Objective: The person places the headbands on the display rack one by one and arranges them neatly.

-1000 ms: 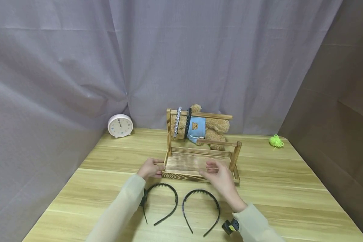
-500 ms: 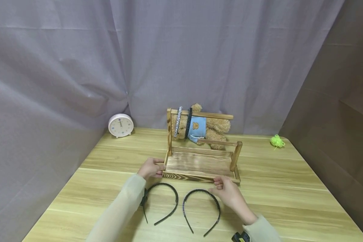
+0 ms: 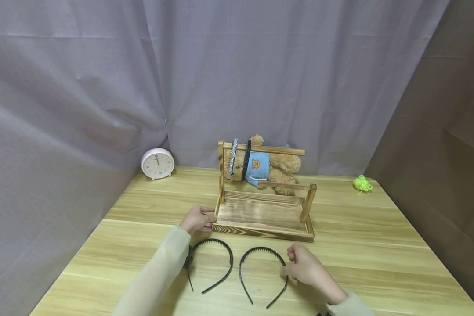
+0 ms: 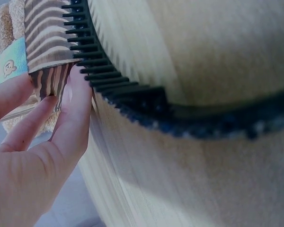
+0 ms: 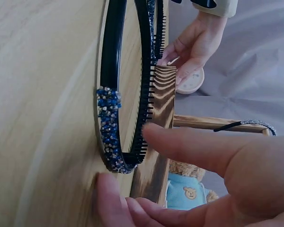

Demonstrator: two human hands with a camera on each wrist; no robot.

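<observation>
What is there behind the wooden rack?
A teddy bear in blue clothing is behind the wooden rack. The rack and two hanging headbands hide parts of it; its face is unclear.

Wooden rack (image 3: pixel 260 213): striped grain, upright mid-scene on counter (image 3: pixel 363 245), taller post left. Right headband (image 3: pixel 262 249): black, toothed, blue-beaded, flat on near side, ends facing near. Left headband (image 3: pixel 231 260): black, toothed, same pose.

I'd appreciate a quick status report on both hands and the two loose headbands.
Left hand gripping wooden rack. Right hand at right headband, fingers apart, contact unclear. Left headband on table. No obstruction visible.
</observation>
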